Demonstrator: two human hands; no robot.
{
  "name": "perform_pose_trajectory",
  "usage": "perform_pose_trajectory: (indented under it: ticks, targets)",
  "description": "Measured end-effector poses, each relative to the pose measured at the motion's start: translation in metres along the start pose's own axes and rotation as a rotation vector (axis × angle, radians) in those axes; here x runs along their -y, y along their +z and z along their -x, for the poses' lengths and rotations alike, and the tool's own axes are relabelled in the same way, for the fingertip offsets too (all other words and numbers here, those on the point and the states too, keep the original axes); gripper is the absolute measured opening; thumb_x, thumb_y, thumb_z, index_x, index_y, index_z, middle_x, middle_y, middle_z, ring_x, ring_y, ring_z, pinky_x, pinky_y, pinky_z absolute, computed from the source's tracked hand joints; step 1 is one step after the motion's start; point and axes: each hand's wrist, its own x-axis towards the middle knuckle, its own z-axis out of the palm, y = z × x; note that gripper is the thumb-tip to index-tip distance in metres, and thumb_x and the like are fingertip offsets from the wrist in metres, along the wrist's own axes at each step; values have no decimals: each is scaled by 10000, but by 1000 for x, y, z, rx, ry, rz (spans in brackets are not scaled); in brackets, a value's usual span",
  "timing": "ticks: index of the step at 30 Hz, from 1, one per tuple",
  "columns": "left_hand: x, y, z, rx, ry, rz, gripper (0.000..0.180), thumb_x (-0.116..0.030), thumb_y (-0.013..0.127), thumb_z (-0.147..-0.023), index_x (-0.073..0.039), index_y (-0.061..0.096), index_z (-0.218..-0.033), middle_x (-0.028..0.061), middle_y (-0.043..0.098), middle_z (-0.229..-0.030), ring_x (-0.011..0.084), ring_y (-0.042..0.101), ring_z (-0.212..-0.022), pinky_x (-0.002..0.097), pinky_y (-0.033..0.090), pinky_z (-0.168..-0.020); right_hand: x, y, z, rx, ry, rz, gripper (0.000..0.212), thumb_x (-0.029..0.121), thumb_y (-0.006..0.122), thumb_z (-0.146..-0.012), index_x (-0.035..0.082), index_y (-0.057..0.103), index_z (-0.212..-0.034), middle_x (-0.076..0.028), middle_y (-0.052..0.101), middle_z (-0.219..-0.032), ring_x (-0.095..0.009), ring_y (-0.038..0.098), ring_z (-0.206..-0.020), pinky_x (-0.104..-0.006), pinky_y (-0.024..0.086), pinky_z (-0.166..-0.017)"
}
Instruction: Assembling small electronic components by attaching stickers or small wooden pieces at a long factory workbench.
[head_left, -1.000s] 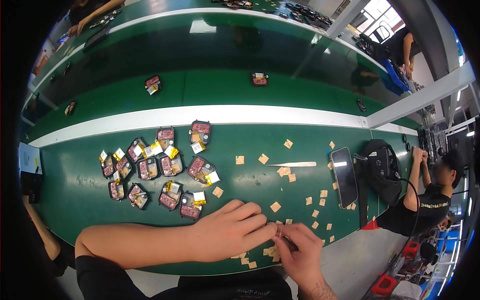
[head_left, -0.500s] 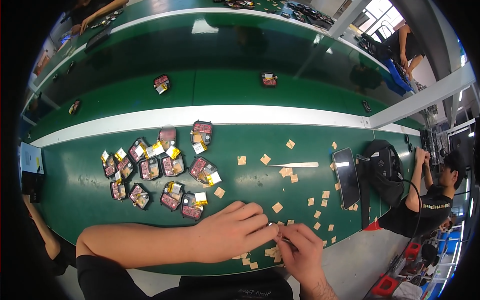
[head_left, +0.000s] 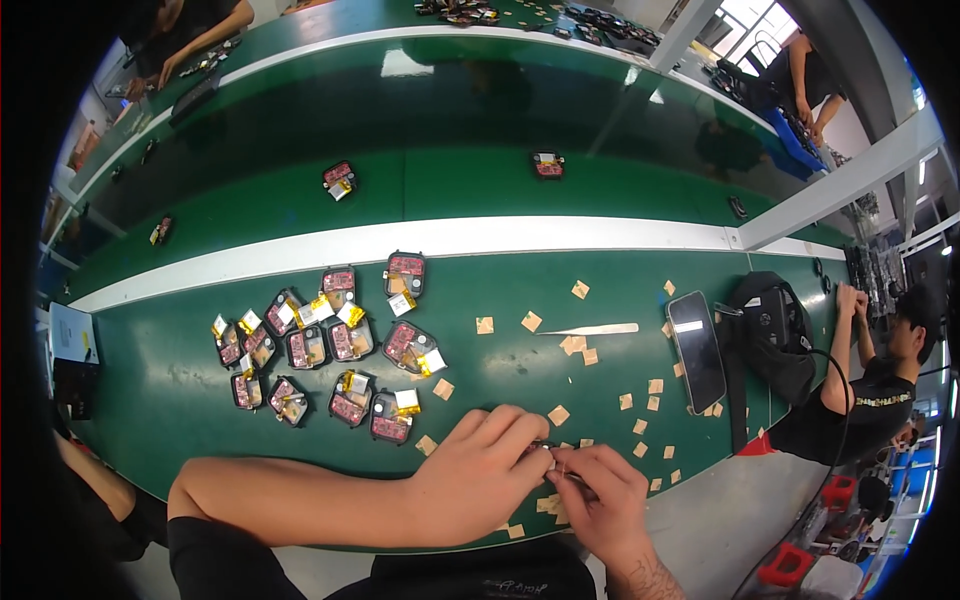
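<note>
So the small dark part [head_left: 543,448] was at about 5 o'clock from the middle of the view, above the green tabletop [head_left: 490,370] close to its near edge, mostly hidden by fingers. Left hand [head_left: 482,465] had its fingers curled closed around it, and the right hand [head_left: 605,490] had thumb and forefinger pinched on its right end. Couldn't make out the detail under those fingertips, tbh.

For doing that bit well, I'd say the left grip was best used as the steady clamp, with the right making only tiny, light moves. Tilting the part for a better look would've helped, and so would more room underneath, since loose tan squares [head_left: 580,290] lay right by the hands and looked easy to snag.

Counts, with the hands as clock centre: twelve open black housings with red circuit boards [head_left: 405,263] around 10, battery cells [head_left: 407,401] among them too overlapped to count safely. One pair of tweezers [head_left: 595,329] just short of 1, one phone [head_left: 697,352] and one black pouch [head_left: 768,318] at 2, pouch farther out. Past the white rail [head_left: 500,232], two more housings [head_left: 548,165] easy to spot, at 11 and 12. Tan squares: over twenty, some stacked or covered, so no exact number
</note>
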Motion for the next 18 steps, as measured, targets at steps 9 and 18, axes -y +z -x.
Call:
perform_pose_trajectory:
  ticks: [9, 18]
  targets:
    - [4, 3, 1, -7, 102, -157, 266, -158, 714, -822, -17, 647, -1038, 118, 572, -1211, 286, 561, -1188, 400, 455, -918, 3, -1, -2, 18, 25, 1, 316, -48, 790, -854, 21, 763, -1161, -99, 737, -998, -239, 751, -812, -321, 617, -699]
    - [22, -25, -3, 212, 100, 105, 452, -131, 803, -888, -36, 605, -1283, 121, 587, -1155, 312, 591, -1097, 418, 525, -926, 7, -1, 0, 22, 65, -30, 315, -54, 795, -867, 17, 752, -1171, -107, 739, -1017, -236, 769, -850, -318, 632, -721]
